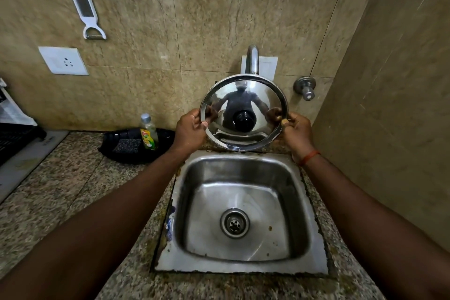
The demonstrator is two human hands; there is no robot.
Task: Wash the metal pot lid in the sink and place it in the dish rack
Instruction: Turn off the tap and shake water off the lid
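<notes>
I hold a round shiny metal pot lid point(243, 100) with a black knob upright above the back edge of the steel sink point(243, 265), just under the tap point(252, 58). My left hand point(191, 130) grips its left rim and my right hand point(297, 130) grips its right rim. The lid's top side with the knob faces me. No water is seen running. The dark dish rack point(14, 139) shows partly at the far left edge.
A black tray point(136, 153) left of the sink holds a dish soap bottle point(148, 133) and a scrub pad point(126, 145). A valve knob point(305, 86) sticks out of the wall at right. A side wall point(389, 105) stands close on the right. Speckled granite counter point(60, 190) surrounds the sink.
</notes>
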